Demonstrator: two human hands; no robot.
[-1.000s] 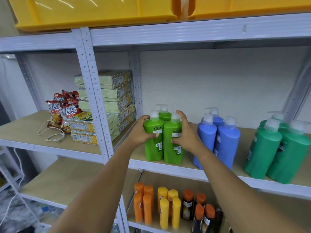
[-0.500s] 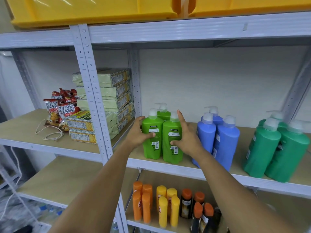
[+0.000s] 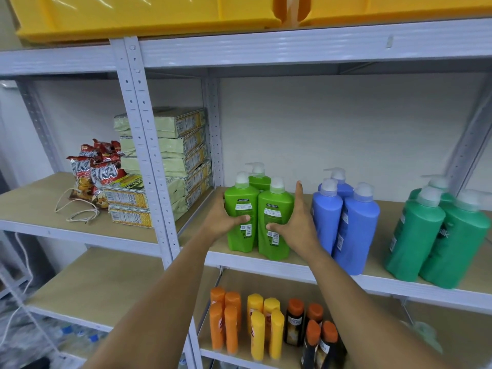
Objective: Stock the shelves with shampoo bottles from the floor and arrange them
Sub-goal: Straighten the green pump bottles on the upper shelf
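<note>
- Since a second ago, right hand [image 3: 295,225] straightened, fingers upright against right lime-green plastic pump bottle [image 3: 274,222].
- Left hand [image 3: 222,222] curled round left lime-green pump bottle [image 3: 241,217].
- Both upright on wooden shelf board [image 3: 306,258], touching.

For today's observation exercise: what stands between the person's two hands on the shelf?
In the head view, two light green pump bottles stand side by side between the left hand and right hand, which press their outer sides; a third stands behind.
</note>
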